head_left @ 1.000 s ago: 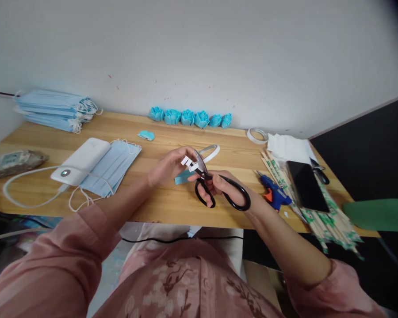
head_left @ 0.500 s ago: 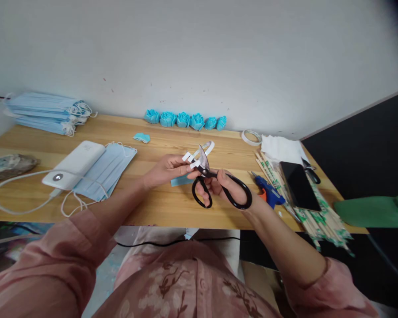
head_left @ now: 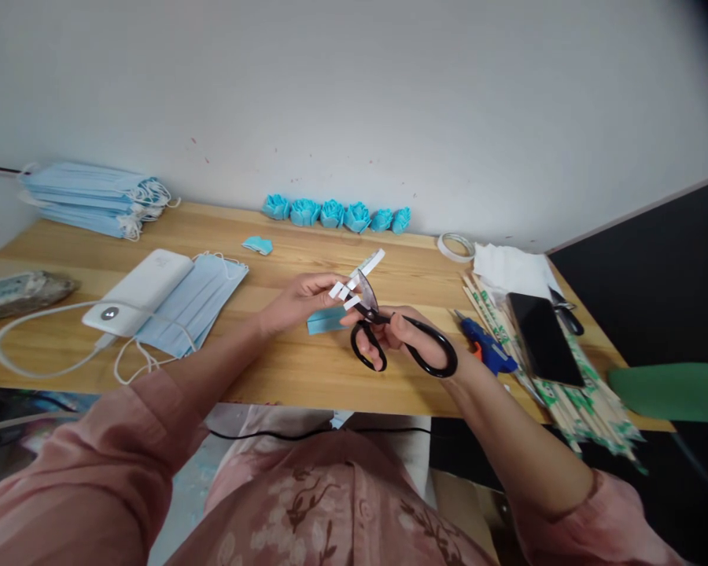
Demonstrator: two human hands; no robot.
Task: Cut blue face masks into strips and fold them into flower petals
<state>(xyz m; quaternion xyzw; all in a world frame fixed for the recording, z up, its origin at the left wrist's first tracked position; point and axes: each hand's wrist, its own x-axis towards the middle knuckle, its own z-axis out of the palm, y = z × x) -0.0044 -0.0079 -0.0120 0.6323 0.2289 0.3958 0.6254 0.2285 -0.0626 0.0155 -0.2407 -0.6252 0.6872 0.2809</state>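
My left hand (head_left: 298,303) is closed on a narrow white roll of tape (head_left: 373,262), seen nearly edge-on. Several short white tape pieces (head_left: 343,294) stick out at its fingertips. Black-handled scissors (head_left: 430,363) are in my right hand (head_left: 404,330), with fingers through the loops and the blades pointing up beside the tape. Whether the blades touch the tape I cannot tell. Below my hands a folded light-blue piece (head_left: 326,321) lies on the wooden table (head_left: 295,377), partly covered by my fingers.
Blue rosettes (head_left: 332,213) line the wall. To the left are stacked masks (head_left: 88,196), a power bank (head_left: 138,291) and more masks (head_left: 197,303). A tape roll (head_left: 456,248), glue gun (head_left: 488,346), phone (head_left: 543,338) and wrapped sticks (head_left: 590,417) lie right.
The white tape roll has turned from a visible ring to a narrow band. Both hands stay close together with the scissors. The whole view has shifted slightly.
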